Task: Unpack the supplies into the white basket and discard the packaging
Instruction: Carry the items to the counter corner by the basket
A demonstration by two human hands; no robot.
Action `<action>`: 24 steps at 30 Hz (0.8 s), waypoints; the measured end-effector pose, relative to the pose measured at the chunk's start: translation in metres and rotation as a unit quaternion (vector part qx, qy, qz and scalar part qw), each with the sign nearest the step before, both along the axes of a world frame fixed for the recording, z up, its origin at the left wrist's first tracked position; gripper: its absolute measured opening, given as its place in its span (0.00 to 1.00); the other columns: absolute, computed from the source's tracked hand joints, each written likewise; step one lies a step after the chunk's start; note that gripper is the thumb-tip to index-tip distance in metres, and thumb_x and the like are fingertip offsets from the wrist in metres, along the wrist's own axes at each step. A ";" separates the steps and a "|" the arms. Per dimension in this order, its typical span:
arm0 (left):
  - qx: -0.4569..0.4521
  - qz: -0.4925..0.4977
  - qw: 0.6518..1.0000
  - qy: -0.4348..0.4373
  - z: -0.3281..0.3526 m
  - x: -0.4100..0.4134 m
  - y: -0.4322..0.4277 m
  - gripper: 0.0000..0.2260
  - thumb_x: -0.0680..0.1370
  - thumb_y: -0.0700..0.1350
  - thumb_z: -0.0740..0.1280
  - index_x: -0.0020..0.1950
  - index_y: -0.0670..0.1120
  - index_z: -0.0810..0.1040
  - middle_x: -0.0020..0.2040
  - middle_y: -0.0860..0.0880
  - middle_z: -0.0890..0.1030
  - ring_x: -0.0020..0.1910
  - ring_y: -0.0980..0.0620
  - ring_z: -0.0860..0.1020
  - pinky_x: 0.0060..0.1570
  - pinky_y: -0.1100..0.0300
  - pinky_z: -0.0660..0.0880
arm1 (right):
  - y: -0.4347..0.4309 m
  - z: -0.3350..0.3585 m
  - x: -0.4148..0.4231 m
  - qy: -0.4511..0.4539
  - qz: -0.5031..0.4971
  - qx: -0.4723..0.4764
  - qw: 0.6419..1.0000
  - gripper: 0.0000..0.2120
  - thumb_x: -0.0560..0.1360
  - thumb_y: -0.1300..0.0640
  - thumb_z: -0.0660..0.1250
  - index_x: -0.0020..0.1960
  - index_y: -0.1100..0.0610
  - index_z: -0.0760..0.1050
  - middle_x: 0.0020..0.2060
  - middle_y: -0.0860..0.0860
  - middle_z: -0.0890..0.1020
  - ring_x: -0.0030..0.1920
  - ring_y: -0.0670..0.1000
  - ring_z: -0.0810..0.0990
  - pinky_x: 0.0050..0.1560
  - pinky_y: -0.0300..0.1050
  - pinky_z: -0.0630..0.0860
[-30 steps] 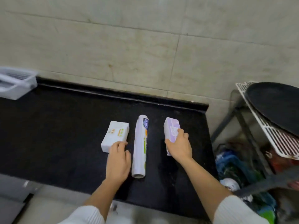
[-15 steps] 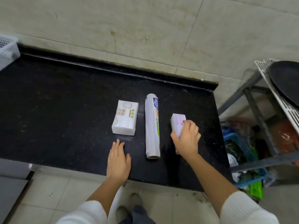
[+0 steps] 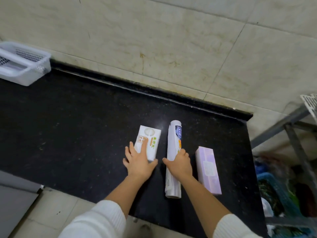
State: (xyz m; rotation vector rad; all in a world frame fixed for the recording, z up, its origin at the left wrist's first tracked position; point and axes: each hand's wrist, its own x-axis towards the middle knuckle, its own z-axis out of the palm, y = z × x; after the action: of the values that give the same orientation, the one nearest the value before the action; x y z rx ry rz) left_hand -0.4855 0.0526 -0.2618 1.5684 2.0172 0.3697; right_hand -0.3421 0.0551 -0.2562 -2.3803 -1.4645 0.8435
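Note:
Three packages lie side by side on the black counter (image 3: 72, 127). My left hand (image 3: 139, 160) rests on the near end of the white box with green and orange print (image 3: 151, 140), fingers spread around it. A long white plastic-wrapped roll (image 3: 173, 148) lies in the middle, and my right hand (image 3: 180, 164) is closed over its middle. The lilac box (image 3: 208, 169) lies untouched to the right. The white basket (image 3: 22, 64) stands at the far left against the wall.
A tiled wall runs behind the counter. Right of the counter's end stands a metal rack (image 3: 295, 134) with a blue crate (image 3: 277, 191) of greens below. The counter's front edge is near my forearms, with tiled floor below.
My right hand left the lilac box and moved left onto the roll. My left hand moved forward onto the white box. The camera view shifted, bringing the basket further into view.

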 end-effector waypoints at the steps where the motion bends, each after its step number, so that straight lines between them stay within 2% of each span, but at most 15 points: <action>1: -0.008 0.009 1.000 -0.012 0.000 -0.001 0.004 0.41 0.70 0.58 0.68 0.76 0.62 0.47 0.74 0.42 0.52 0.71 0.40 0.54 0.68 0.39 0.62 | 0.003 -0.002 0.000 0.004 -0.005 0.002 1.000 0.35 0.68 0.43 0.71 0.65 0.60 0.61 0.63 0.58 0.70 0.63 0.59 0.71 0.59 0.56 0.73; 3: -0.002 0.021 0.999 -0.041 0.000 -0.008 0.009 0.41 0.69 0.55 0.69 0.74 0.62 0.48 0.66 0.45 0.59 0.62 0.44 0.61 0.57 0.45 0.73 | 0.009 -0.005 -0.002 0.024 -0.028 0.010 0.999 0.31 0.69 0.46 0.71 0.63 0.61 0.63 0.62 0.59 0.70 0.61 0.60 0.72 0.58 0.55 0.74; 5: 0.022 0.023 0.998 -0.053 0.001 -0.023 0.013 0.40 0.69 0.54 0.70 0.74 0.63 0.50 0.63 0.47 0.61 0.59 0.47 0.61 0.48 0.52 0.72 | 0.016 -0.006 -0.010 0.045 -0.047 0.022 0.998 0.30 0.69 0.46 0.71 0.62 0.62 0.64 0.61 0.59 0.71 0.60 0.61 0.74 0.57 0.56 0.74; 7: 0.050 0.028 0.996 -0.064 0.003 -0.049 0.018 0.39 0.69 0.55 0.70 0.73 0.63 0.51 0.62 0.48 0.61 0.57 0.49 0.60 0.45 0.55 0.69 | 0.026 -0.004 -0.027 0.065 -0.050 0.040 0.996 0.30 0.68 0.46 0.70 0.62 0.62 0.65 0.60 0.59 0.72 0.57 0.60 0.75 0.57 0.57 0.75; 12: 0.108 0.104 0.986 -0.074 0.001 -0.155 0.026 0.39 0.68 0.56 0.69 0.73 0.65 0.51 0.61 0.51 0.60 0.55 0.54 0.57 0.45 0.56 0.68 | 0.063 0.004 -0.119 0.126 0.002 0.081 0.989 0.27 0.67 0.47 0.71 0.59 0.59 0.68 0.55 0.56 0.74 0.51 0.56 0.77 0.49 0.51 0.77; 15: 0.127 0.149 0.979 -0.062 0.000 -0.238 0.026 0.39 0.68 0.56 0.69 0.73 0.65 0.51 0.62 0.52 0.60 0.58 0.52 0.59 0.46 0.56 0.67 | 0.078 0.003 -0.203 0.143 0.045 0.081 0.985 0.27 0.66 0.47 0.71 0.60 0.58 0.69 0.55 0.54 0.75 0.50 0.55 0.77 0.46 0.47 0.73; 18: 0.131 0.185 0.973 -0.046 -0.003 -0.331 0.019 0.39 0.68 0.57 0.69 0.73 0.64 0.52 0.64 0.50 0.60 0.59 0.50 0.59 0.47 0.55 0.68 | 0.080 0.001 -0.297 0.163 0.084 0.075 0.980 0.28 0.65 0.46 0.70 0.61 0.57 0.69 0.54 0.52 0.74 0.49 0.53 0.76 0.45 0.47 0.74; 24: 0.113 0.259 0.959 -0.021 0.000 -0.515 -0.016 0.38 0.68 0.57 0.70 0.73 0.63 0.53 0.63 0.48 0.62 0.60 0.47 0.60 0.55 0.50 0.68 | 0.078 0.007 -0.485 0.195 0.142 0.057 0.969 0.28 0.65 0.47 0.70 0.61 0.57 0.69 0.54 0.52 0.75 0.48 0.52 0.77 0.45 0.47 0.75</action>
State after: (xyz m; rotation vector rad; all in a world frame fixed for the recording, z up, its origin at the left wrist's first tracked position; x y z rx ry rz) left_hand -1.0003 0.0371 -0.2615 1.1143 2.4020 0.8507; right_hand -0.8267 0.1332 -0.2488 -1.8111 -1.6487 1.1783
